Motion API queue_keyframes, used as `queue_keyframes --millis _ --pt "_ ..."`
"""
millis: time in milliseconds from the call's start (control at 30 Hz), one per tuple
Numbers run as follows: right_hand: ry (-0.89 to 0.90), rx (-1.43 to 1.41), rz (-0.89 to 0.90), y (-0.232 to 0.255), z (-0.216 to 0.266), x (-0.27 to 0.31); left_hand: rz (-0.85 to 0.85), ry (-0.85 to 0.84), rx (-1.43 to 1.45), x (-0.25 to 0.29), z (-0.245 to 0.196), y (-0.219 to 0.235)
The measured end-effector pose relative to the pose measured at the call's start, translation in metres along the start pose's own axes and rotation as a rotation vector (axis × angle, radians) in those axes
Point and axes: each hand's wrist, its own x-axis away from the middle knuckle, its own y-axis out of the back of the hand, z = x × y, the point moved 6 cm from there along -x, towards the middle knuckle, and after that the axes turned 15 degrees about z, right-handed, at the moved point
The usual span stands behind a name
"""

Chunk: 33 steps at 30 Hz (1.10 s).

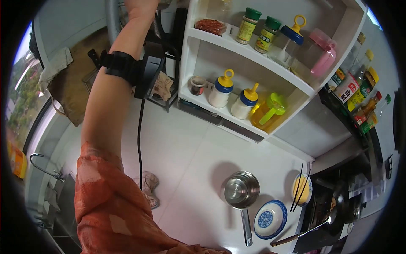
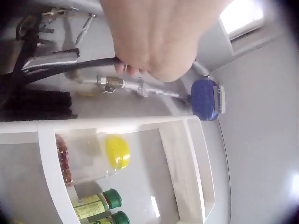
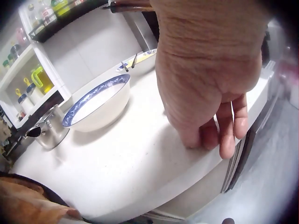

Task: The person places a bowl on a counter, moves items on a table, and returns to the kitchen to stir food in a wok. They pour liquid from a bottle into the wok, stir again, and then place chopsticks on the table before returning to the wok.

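Note:
My left hand [image 1: 141, 7] reaches up past the left side of the white shelf. In the left wrist view the left hand [image 2: 156, 39] is curled at one end of a slim dark bar like a handle [image 2: 88, 64]; most of its fingers are hidden behind the palm. Low at the white counter's edge, my right hand [image 3: 210, 93] has loosely bent fingers pointing down and holds nothing. Nearby on the counter stand a blue-rimmed bowl [image 3: 112, 105] and a steel saucepan [image 3: 53, 128]. From above, the saucepan [image 1: 241, 190] sits left of the bowl [image 1: 270, 219].
The shelf [image 1: 249, 55] bears spice jars, seasoning pots and an oil jug [image 1: 268, 112]. Chopsticks [image 1: 300, 188] lie across a bowl of yellow food [image 1: 301, 197]. A ladle [image 1: 300, 237] extends to the stove on the right. A cloth [image 1: 149, 188] lies beside a black cable [image 1: 140, 144].

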Motion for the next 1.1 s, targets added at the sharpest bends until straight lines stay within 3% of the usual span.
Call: queue_keyframes --millis 67,100,167,233,333,467,533,767,833,967,1033,1100 --pt "0.005 -0.016 0.008 0.003 0.009 0.003 0.065 0.167 0.239 -0.012 0.064 0.008" --pt "0.006 -0.032 0.012 0.004 0.012 0.004 0.064 0.168 0.24 0.002 0.063 0.002" --pt "0.011 -0.045 0.01 0.004 0.009 0.004 0.189 0.252 -0.302 0.036 0.054 -0.019" --pt "0.016 -0.059 0.007 0.005 0.01 0.004 0.38 0.289 -0.261 0.053 0.097 -0.037" --pt "0.004 -0.068 0.003 0.005 0.01 0.006 0.545 0.609 -0.263 0.075 0.125 -0.052" --pt "-0.007 -0.036 0.011 0.0 0.001 0.002 0.575 0.486 -0.549 0.07 0.128 -0.062" --pt "-0.01 -0.031 0.005 0.0 0.0 0.001 0.428 0.448 -0.756 0.066 0.127 -0.06" --pt "-0.013 -0.044 0.003 0.0 -0.002 0.001 0.365 0.356 -0.681 0.057 0.124 -0.045" --pt "-0.017 -0.042 0.002 0.0 -0.007 -0.002 0.281 0.362 -0.46 0.042 0.132 -0.036" --pt "0.026 -0.019 -0.009 0.0 -0.012 -0.005 0.164 0.384 -0.169 0.026 0.081 -0.012" --pt "0.024 -0.029 0.004 0.001 -0.007 -0.003 0.118 0.279 0.199 0.004 0.074 0.006" --pt "0.033 -0.028 0.002 0.002 -0.003 -0.003 0.128 0.204 0.186 -0.008 0.065 0.017"
